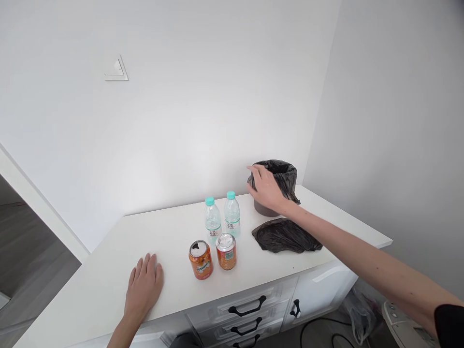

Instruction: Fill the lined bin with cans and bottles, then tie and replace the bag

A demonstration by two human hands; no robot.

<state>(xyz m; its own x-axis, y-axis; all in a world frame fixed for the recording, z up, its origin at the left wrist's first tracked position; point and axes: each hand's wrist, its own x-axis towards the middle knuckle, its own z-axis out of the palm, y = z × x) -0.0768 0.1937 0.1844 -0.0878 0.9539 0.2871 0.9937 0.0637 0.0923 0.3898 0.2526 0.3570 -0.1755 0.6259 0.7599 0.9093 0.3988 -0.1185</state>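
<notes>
Left hand (145, 282) is laid flat, empty, at lower left, cans (201, 263) and bottles (232, 215) are stood upright at lower centre, bottles nearer right hand (264, 186), held half-spread, empty, before bin (287, 183) right of centre, contact unclear.

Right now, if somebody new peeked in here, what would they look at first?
Probably the two bright orange cans, standing side by side near the front of the white counter, with two clear, teal-capped bottles just behind them. Next might be the bin lined with a black bag at the back right, where the right hand is held up in front. The left hand rests palm-down, left of the cans.
</notes>
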